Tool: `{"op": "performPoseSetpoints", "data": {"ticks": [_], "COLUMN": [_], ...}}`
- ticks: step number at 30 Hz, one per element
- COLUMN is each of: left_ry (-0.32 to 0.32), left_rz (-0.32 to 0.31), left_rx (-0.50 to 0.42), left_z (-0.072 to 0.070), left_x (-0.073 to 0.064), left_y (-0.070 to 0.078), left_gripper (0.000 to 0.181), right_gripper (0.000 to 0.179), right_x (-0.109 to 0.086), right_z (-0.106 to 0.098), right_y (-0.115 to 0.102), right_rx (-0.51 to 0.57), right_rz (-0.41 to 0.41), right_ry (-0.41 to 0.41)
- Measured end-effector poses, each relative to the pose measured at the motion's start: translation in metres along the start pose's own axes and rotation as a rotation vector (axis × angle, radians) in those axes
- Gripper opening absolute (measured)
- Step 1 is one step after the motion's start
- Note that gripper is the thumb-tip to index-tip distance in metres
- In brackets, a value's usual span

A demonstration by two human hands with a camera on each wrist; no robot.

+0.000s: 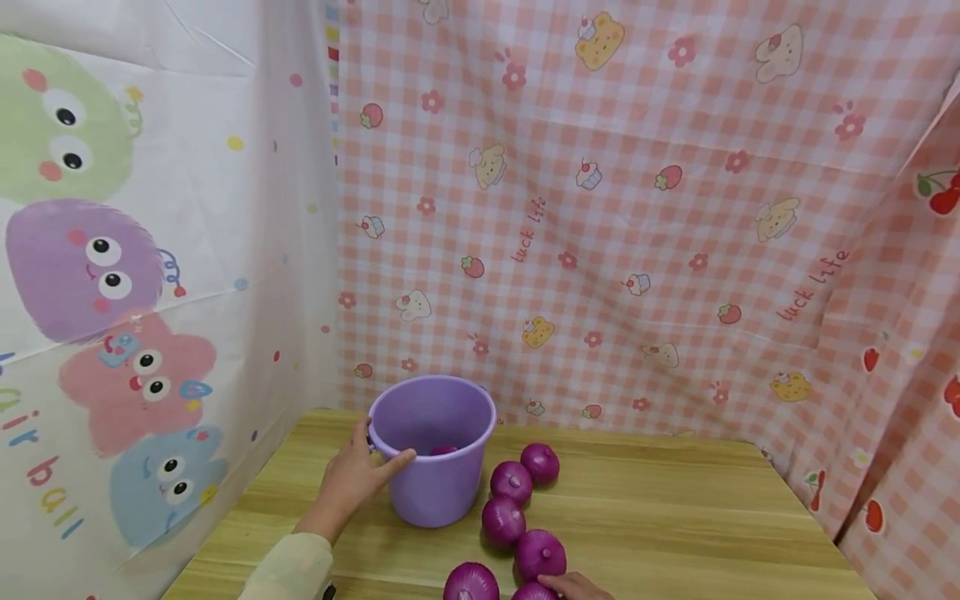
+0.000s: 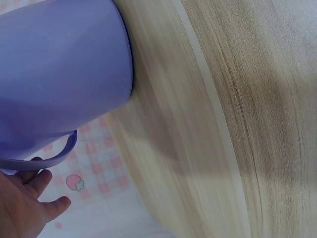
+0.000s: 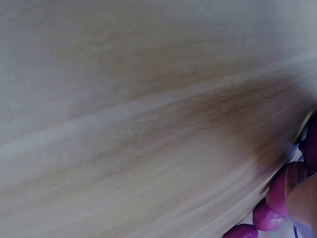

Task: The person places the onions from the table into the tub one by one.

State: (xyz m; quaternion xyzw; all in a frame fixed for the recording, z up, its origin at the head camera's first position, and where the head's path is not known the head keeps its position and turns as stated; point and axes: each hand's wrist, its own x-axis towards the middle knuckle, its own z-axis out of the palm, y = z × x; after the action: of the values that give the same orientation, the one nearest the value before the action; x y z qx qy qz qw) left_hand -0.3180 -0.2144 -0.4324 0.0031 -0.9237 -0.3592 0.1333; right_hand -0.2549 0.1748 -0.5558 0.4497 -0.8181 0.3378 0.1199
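Observation:
A purple plastic bucket (image 1: pixel 435 492) stands on the wooden table, with part of a red onion (image 1: pixel 444 450) visible inside it. My left hand (image 1: pixel 356 475) is at the bucket's left side, thumb against the front by the rim. In the left wrist view, the spread fingers of that hand (image 2: pixel 22 206) touch the bucket's handle (image 2: pixel 57 157). Right of the bucket, several red onions (image 1: pixel 504 522) form a crooked row toward me. At the bottom edge my right hand (image 1: pixel 577 586) has its fingertips on the nearest onion (image 1: pixel 534 592); most of that hand is cut off.
Another red onion (image 1: pixel 471 582) lies left of the row's near end. The wood-patterned table (image 1: pixel 675 517) extends to the right. Behind it hangs a pink checked cloth (image 1: pixel 600 250), and a white cartoon-printed cloth (image 1: pixel 277 275) hangs along the left side.

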Motion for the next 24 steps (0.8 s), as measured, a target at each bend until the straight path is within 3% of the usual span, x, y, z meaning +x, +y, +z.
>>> {"op": "performPoseSetpoints", "data": {"ticks": [6,13,16,20,24], "left_ry": [0.004,0.005,0.005,0.004,0.003], "left_rz": [-0.001,0.002,0.004,0.007,0.007], "left_rx": [0.007,0.005,0.007,0.006,0.003], "left_z": [0.000,0.000,0.000,0.000,-0.001], "left_x": [0.000,0.000,0.000,0.000,-0.001], "left_y": [0.000,0.001,0.001,0.001,0.001], "left_gripper": [0.117,0.117,0.117,0.118,0.118], "right_gripper": [0.041,0.048,0.050,0.055,0.065], "right_x": [-0.003,0.002,0.005,0.011,0.019], "right_z": [0.004,-0.003,-0.009,-0.019,-0.027], "right_y": [-0.001,-0.007,-0.010,-0.015,-0.018], "right_rx": [0.006,-0.029,0.050,0.233,0.264], "right_rz": [-0.005,-0.048,-0.040,0.001,-0.045], "right_ry": [0.068,0.091,0.052,-0.023,-0.012]}}
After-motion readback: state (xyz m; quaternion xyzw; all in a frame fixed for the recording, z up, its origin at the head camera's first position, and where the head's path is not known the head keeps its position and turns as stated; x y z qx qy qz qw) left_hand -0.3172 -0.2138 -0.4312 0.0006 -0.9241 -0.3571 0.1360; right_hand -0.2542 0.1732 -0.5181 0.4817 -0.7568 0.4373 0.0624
